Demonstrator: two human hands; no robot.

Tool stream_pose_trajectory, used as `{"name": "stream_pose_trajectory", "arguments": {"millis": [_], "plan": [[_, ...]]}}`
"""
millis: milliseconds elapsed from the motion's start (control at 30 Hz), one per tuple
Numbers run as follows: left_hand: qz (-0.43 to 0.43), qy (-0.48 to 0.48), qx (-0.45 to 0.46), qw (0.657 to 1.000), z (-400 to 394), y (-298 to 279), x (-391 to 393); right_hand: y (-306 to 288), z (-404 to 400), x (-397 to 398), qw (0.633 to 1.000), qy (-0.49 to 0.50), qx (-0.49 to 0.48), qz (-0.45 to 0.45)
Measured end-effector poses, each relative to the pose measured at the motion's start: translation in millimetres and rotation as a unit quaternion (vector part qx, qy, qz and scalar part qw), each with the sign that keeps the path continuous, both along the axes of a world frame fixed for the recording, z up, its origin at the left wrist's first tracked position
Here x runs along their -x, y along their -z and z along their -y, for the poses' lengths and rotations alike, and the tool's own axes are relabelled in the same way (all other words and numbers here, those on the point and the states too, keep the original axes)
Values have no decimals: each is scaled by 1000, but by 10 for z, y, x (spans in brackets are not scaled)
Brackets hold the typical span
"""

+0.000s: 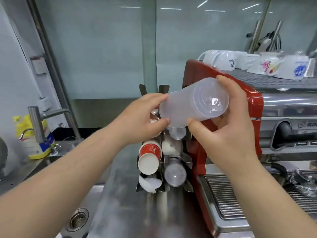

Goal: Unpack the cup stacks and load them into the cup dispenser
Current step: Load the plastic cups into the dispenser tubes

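A short stack of clear plastic cups (pixel 193 103) lies sideways in the air, its base end turned toward me. My right hand (pixel 228 127) grips the base end, thumb below and fingers above. My left hand (pixel 144 117) pinches the rim end, which points at the upper slots of the metal cup dispenser (pixel 164 184). Lower slots hold a red paper cup stack (pixel 149 158), a white cup stack (pixel 149 183) and a clear cup stack (pixel 175 172). Another clear cup (pixel 177 133) pokes out just under the held stack.
A red espresso machine (pixel 223 93) stands right of the dispenser, with white ceramic cups (pixel 228 61) on top and a drip grate (pixel 228 198) below. A tap (pixel 36 124) and a yellow bag (pixel 30 134) sit at left. A sink drain (pixel 77 219) is near the front.
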State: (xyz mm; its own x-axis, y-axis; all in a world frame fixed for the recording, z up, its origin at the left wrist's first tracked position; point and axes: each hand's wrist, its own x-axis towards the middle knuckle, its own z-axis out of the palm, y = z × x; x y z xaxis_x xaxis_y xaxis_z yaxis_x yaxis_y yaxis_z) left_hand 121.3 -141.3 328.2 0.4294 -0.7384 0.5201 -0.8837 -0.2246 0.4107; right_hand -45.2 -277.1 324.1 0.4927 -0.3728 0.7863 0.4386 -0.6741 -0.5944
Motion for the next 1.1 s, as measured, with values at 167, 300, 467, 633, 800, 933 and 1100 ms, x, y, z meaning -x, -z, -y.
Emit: {"name": "stream_pose_trajectory", "arguments": {"millis": [167, 300, 467, 633, 800, 933, 1100], "plan": [[8, -10, -37, 999, 193, -352, -310, -154, 81, -300, 998, 56, -8, -26], [15, -14, -100, 995, 401, -442, -561, -205, 153, -548, 993, 100, -6, -57], [-9, -6, -127, 992, 589, -376, -799, -147, 244, -746, 988, 128, -10, -80], [-20, 1, -137, 990, 684, -244, -942, -92, 231, -940, 986, 136, -30, -94], [-14, 3, -148, 989, 719, -191, -1039, 67, 250, -1076, 985, 133, -43, -105], [-2, 9, -158, 987, 766, -129, -1099, 147, 291, -1172, 983, 139, -51, -108], [-7, 12, -170, 985, 837, -126, -1191, 175, 369, -1303, 982, 144, -50, -109]]}}
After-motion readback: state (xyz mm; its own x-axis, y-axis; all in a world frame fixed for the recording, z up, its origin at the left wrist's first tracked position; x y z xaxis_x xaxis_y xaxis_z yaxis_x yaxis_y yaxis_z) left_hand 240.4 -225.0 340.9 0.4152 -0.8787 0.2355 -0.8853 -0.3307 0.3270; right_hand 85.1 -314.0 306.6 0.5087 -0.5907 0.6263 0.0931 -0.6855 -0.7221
